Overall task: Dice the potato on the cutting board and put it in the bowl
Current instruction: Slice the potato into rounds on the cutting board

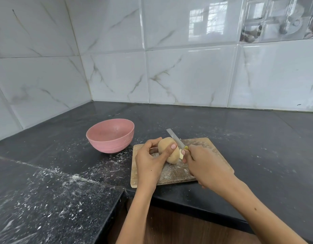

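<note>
A tan potato (165, 147) lies on a worn wooden cutting board (208, 152) near the counter's front edge. My left hand (150, 159) grips the potato from the left, thumb on top. My right hand (203, 164) holds a knife (175, 139) by its yellow handle. The steel blade lies against the potato's right side, where a pale cut face shows. An empty pink bowl (110, 136) stands on the counter left of the board.
The black stone counter (249, 138) is dusted with white specks, mostly left of the board. Marble-look tiled walls meet in a corner behind the bowl. The counter steps down to a lower speckled slab (46, 208) at the left front.
</note>
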A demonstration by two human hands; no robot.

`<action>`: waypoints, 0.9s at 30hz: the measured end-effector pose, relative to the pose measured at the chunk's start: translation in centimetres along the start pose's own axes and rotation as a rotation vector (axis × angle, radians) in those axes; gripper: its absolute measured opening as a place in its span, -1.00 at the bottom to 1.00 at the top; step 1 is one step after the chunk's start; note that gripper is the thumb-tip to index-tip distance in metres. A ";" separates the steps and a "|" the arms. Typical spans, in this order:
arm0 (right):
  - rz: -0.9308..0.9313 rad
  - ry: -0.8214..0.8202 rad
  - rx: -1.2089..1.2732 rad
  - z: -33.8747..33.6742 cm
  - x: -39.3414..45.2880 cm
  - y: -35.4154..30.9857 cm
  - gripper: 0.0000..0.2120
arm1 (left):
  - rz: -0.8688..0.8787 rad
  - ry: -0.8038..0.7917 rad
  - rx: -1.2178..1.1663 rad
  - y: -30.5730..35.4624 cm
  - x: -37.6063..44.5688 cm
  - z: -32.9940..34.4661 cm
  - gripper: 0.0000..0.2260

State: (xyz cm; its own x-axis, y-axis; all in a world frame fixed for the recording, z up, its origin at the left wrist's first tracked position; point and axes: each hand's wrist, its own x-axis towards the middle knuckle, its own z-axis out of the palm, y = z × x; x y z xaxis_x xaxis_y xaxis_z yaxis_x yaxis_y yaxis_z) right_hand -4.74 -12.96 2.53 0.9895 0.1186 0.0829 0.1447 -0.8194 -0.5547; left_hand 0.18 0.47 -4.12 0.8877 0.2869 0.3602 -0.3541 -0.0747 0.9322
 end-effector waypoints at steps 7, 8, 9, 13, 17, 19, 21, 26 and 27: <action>0.007 0.022 0.056 0.3 0.5 0.4 -0.70 | -0.054 -0.033 -0.092 -0.2 0.2 -0.2 -0.60; 0.007 0.033 0.068 0.3 0.5 0.4 -0.69 | -0.055 -0.029 -0.093 -0.2 0.1 -0.2 -0.61; 0.006 0.042 0.082 0.3 0.4 0.4 -0.67 | -0.053 -0.024 -0.096 -0.1 0.1 -0.1 -0.63; -0.015 0.049 0.089 0.3 0.3 0.4 -0.67 | -0.064 0.001 -0.096 -0.1 0.1 -0.1 -0.63; -0.026 0.065 0.043 0.5 0.3 0.5 -0.68 | -0.068 0.018 -0.087 -0.1 0.2 0.0 -0.63; -0.030 0.070 0.016 0.6 0.4 0.4 -0.68 | -0.067 0.021 -0.089 0.0 0.1 0.0 -0.60; -0.031 0.074 -0.009 0.6 0.4 0.4 -0.68 | -0.068 0.021 -0.091 0.0 0.1 0.0 -0.56; -0.033 0.080 -0.015 0.7 0.5 0.3 -0.68 | -0.043 0.000 -0.064 0.2 0.0 -0.2 -0.50; -0.032 0.081 -0.015 0.7 0.5 0.3 -0.68 | -0.043 0.001 -0.066 0.2 0.0 -0.2 -0.47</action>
State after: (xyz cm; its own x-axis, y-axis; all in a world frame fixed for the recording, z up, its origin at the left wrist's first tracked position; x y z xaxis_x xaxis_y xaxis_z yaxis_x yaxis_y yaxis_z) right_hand -4.18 -12.72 1.81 0.9808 0.1000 0.1674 0.1759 -0.8243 -0.5381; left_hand 0.07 0.64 -3.95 0.9020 0.2899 0.3198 -0.3343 0.0005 0.9425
